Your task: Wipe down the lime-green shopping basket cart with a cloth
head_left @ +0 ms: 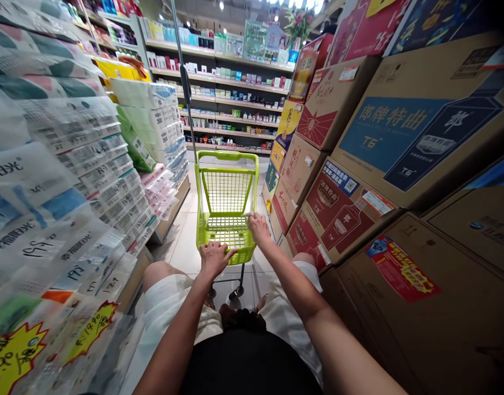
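A small lime-green plastic shopping cart [227, 171] with slotted walls and floor stands in front of me. No goods show inside its basket. My left hand [214, 258] grips the near rim at its left part, fingers over the edge and thumb pointing right. Further forward, my right hand [259, 227] is closed around the right side rim, its fingertips partly hidden. Dark legs and wheels [236, 292] show below the basket, between my feet. A tall thin pole [185, 82] rises at the cart's far left corner.
Wrapped tissue packs [112, 181] are stacked along the left, with yellow price signs [91, 332] low down. Cardboard cartons [400, 126] form a wall on the right. Shelves of small boxed goods [235, 101] cross the far end. Pale floor tiles [181, 233] run between the stacks.
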